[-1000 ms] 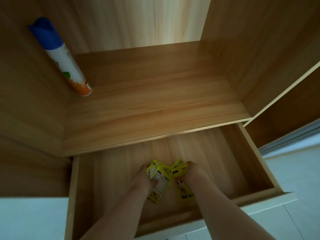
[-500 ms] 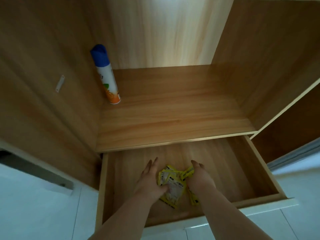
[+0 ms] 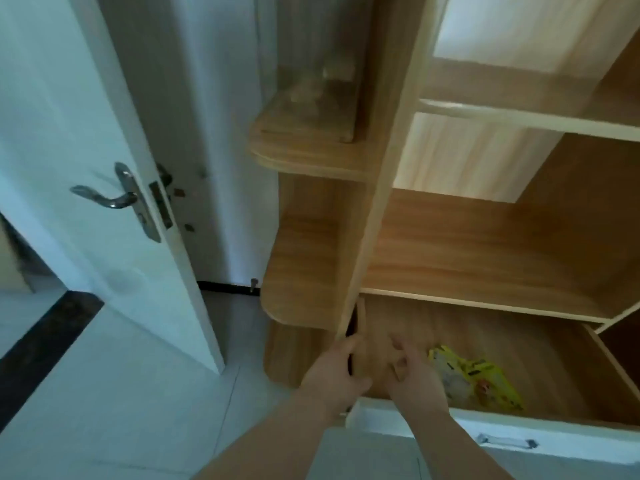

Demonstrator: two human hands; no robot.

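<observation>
Presumably for shutting, the drawer [image 3: 536,358] is gripped at its left wall by the left hand [image 3: 334,370]; the right hand [image 3: 412,374] is held loosely curled, empty. Packets [image 3: 474,382] lie near the front edge; fingers should be cleared first.

Soft daylight is thrown in, brightest on the cupboard's back panel [image 3: 519,26] at upper right, almost washed out. The door [image 3: 86,116] and floor [image 3: 104,393] are tinted a cool blue-white. The drawer [image 3: 571,358] is left in dull shade. Everything is smeared by motion blur, the yellow packets [image 3: 474,379] worst. Straight edges are bent by the wide lens toward the frame's edges.
</observation>
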